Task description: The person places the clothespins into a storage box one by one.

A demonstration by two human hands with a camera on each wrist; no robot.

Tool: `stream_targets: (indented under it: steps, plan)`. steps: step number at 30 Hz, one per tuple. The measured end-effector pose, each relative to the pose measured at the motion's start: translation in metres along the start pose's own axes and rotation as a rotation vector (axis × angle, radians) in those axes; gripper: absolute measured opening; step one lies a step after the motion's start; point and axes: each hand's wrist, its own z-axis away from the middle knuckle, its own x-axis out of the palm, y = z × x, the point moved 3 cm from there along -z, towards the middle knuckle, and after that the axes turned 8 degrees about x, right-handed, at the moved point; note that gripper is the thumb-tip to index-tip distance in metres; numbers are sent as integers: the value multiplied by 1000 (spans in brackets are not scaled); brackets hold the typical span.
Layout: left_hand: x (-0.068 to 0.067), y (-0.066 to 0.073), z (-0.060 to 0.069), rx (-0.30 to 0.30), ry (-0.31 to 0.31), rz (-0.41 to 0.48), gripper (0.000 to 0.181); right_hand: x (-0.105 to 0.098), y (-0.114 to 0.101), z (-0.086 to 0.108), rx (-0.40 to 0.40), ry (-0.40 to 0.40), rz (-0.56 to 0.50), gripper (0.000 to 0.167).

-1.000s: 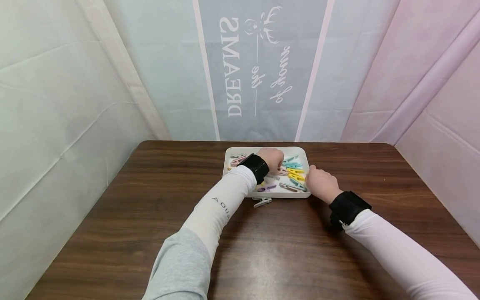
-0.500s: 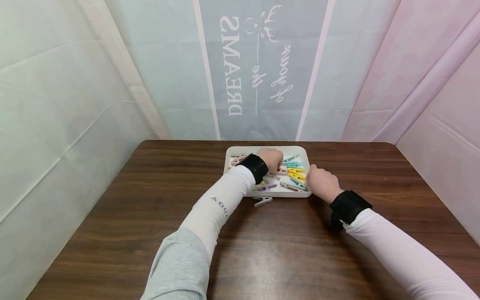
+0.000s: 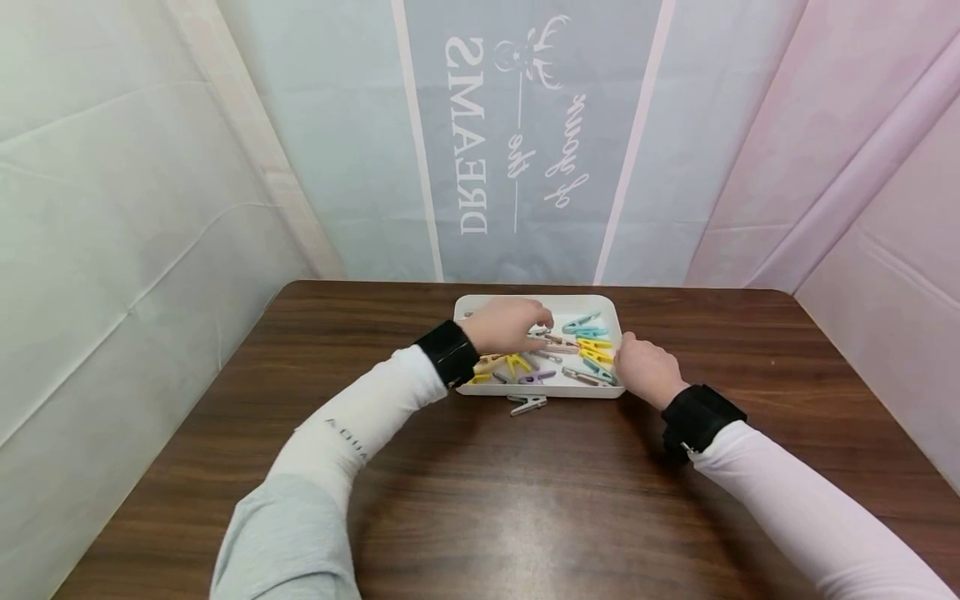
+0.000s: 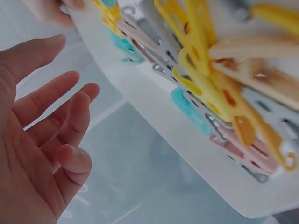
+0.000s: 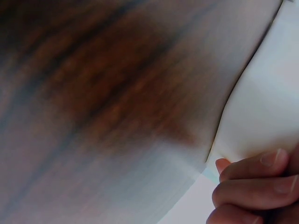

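My left hand [image 3: 508, 323] hovers over the left half of a white tray [image 3: 570, 392]. Its fingers are loosely bent and apart, and the left wrist view shows nothing between them. Clothespins lie in the tray: yellow ones [image 3: 594, 342], teal ones [image 3: 581, 321], a purple one [image 3: 536, 377], and also pink, grey and orange ones [image 4: 243, 128]. Some are hidden beneath the hand. At the tray's right side my right hand [image 3: 647, 367] holds the rim with curled fingers [image 5: 252, 186]; its thumb is mostly hidden.
A grey clothespin [image 3: 528, 405] is just outside the tray's front wall; whether it touches the wall, I cannot tell. The dark wooden table [image 3: 570, 500] carries the tray near its far edge. Printed cloth [image 3: 360, 167] hangs behind and on both sides.
My left hand was lower among the clothespins mid-tray; it has moved left, with its fingers now spread. Yellow and grey clothespins at front left have come into view. The right hand stays put.
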Motion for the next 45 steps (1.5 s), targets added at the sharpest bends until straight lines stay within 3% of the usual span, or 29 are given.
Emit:
stream_targets:
  steps: [7,10,13,23,29,37,45]
  plan:
    - [16,20,58,99,128,-91,35,0,-1,1,-5,-2,5,35]
    - [24,34,75,126,123,-134,32,-1,-1,1,4,-10,6,36]
    - [35,44,84,129,74,-167,30,-1,-2,1,7,-13,8,36]
    - [59,59,85,112,-28,-204,27,1,-2,3,-12,-5,4,37]
    - [63,62,82,91,-7,-260,29,0,-3,3,-17,11,3,36]
    - [62,61,78,48,-11,-207,28,-1,-2,2,-19,1,3,39]
    - [65,64,76,64,5,-277,24,-1,-3,3,-15,-4,2,38]
